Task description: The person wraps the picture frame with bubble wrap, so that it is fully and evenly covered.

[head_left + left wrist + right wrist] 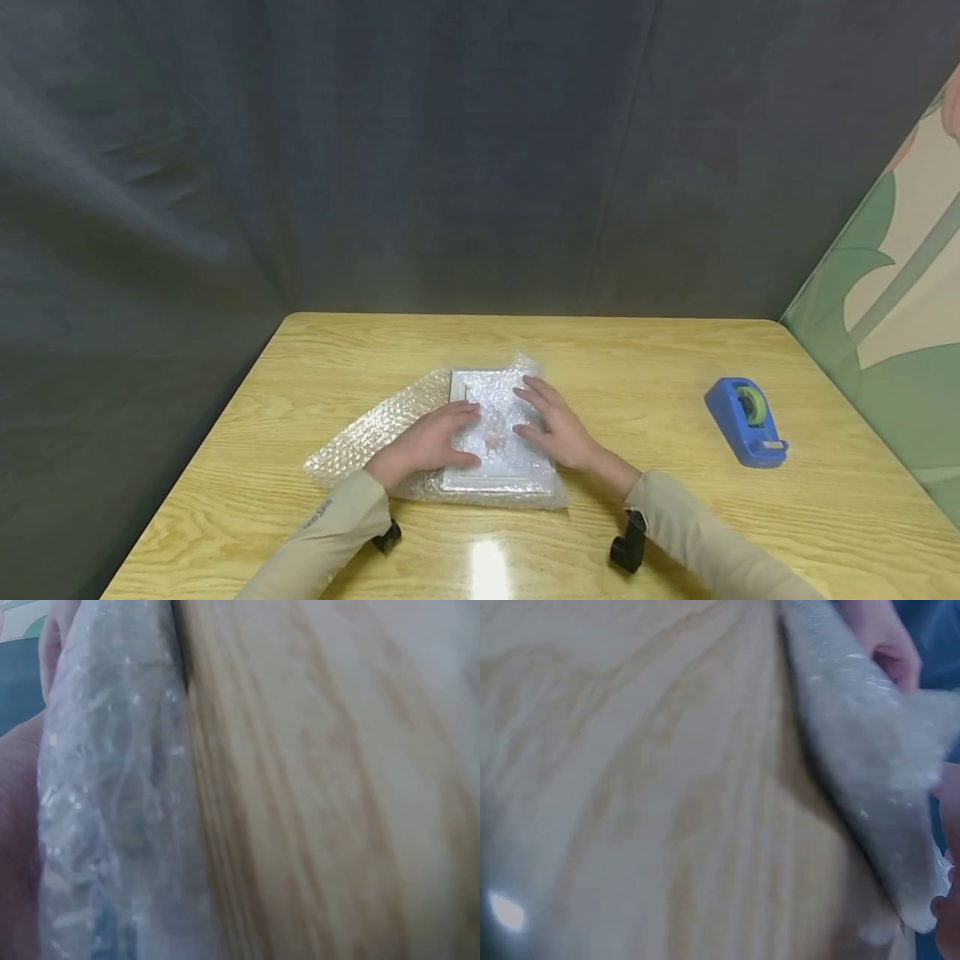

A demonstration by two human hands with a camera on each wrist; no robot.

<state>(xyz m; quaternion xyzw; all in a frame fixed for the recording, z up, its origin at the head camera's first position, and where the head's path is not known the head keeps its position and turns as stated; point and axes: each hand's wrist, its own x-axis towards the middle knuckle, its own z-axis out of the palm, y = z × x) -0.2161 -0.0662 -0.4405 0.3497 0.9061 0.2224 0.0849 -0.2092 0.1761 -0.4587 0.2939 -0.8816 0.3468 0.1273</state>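
Observation:
A pale picture frame [457, 385] lies flat on the table, with bubble wrap [382, 425] under it and folded over its right part. To the left, a loose flap of wrap spreads out beyond the frame. My left hand [429, 439] rests on the frame's left side, fingers pointing right. With fingers spread, my right hand [558, 427] presses the folded wrap on the right side. The left wrist view shows the wrapped edge [120, 787] close up beside part of the hand. In the right wrist view, wrap [862, 742] covers the edge and a corner sticks up.
A blue tape dispenser [738, 425] with a greenish roll stands on the right of the wooden table [630, 358]. Dark curtains [465, 167] hang behind and to the left. A leaf-patterned panel [900, 333] borders the right side.

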